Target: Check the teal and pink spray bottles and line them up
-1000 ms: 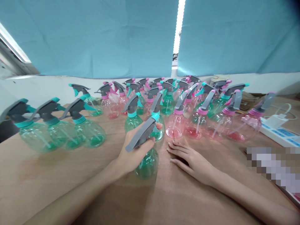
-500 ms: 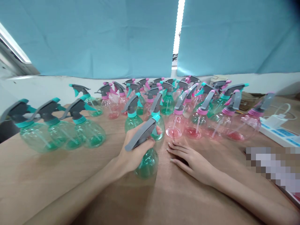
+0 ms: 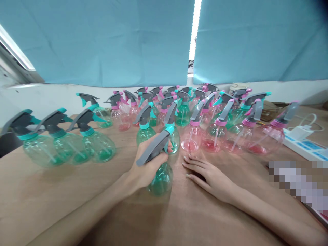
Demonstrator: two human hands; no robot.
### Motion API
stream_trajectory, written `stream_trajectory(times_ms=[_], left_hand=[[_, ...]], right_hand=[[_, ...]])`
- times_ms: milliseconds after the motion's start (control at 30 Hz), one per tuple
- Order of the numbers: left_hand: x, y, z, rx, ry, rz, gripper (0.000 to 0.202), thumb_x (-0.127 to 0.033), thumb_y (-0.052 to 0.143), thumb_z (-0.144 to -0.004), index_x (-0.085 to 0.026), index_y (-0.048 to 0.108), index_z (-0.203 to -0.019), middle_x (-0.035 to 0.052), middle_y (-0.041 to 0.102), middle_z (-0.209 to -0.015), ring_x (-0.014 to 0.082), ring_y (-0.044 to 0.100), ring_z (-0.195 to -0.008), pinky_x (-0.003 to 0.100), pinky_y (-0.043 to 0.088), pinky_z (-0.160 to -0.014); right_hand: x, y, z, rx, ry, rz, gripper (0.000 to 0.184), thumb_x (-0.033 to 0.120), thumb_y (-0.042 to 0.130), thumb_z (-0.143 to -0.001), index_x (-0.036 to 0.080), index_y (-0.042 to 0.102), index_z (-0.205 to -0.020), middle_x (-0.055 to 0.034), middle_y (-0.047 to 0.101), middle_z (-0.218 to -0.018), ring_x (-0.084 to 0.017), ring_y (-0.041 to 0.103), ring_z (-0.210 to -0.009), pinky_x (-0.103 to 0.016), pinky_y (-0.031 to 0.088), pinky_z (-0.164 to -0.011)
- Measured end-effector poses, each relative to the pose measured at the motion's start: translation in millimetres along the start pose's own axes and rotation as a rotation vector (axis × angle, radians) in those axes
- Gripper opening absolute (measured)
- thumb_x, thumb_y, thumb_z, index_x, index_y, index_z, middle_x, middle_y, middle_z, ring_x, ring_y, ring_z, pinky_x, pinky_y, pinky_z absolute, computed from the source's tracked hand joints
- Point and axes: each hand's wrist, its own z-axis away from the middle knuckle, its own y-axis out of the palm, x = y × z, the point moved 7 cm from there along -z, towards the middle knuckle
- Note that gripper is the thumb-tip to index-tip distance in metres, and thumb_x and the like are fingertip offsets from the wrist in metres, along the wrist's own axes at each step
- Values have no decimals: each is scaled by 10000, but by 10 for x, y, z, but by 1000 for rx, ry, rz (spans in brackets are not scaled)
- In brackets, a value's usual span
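Note:
My left hand (image 3: 148, 164) is wrapped round the neck of a green spray bottle (image 3: 161, 180) with a grey and turquoise trigger head. The bottle is in front of me, its nozzle pointing away to the right; the fingers on its far side are partly hidden. Flat on the wooden table (image 3: 123, 218) rests my right hand (image 3: 208, 174), fingers stretched out, holding nothing. Just beyond its fingertips stands a pink spray bottle (image 3: 190, 138). Two more green bottles, one of them this green spray bottle (image 3: 144, 133), stand right behind the held one.
Three green spray bottles (image 3: 99, 147) line up at the left. Several pink bottles (image 3: 265, 140) form a row at the right, with many mixed ones behind. A white power strip (image 3: 304, 143) with a plugged-in charger lies at the right edge, near a blurred-out object (image 3: 299, 184).
Almost nothing differs. The fingers of my left hand at the trigger have shifted slightly inward; my right hand and the bottles stay in place.

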Motion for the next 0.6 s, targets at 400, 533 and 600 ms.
stream_trajectory(times_ms=[400,533,600], left_hand=[[5,-10,2,25,3,-96,255,-229,528,-791,-237,653,-1013,-8,641,-857,168,590,-743,329,498,-788],[61,-16,12,1,12,-75,285,-239,543,-801,-217,623,-1073,19,646,-894,193,607,-837,345,506,-815],[87,-20,14,-8,3,-86,259,-239,541,-804,-210,624,-1048,10,639,-807,188,611,-775,344,517,-776]], right_hand=[[10,-2,-5,16,3,30,418,402,408,-967,213,539,-1315,-56,513,-1389,-234,434,-1307,-459,354,-1099],[24,-4,-8,19,3,41,419,398,409,-968,201,541,-1314,-60,513,-1388,-235,436,-1306,-462,352,-1099],[25,-14,-6,2,0,24,408,392,423,-964,213,546,-1310,-60,519,-1383,-241,445,-1299,-470,358,-1094]])
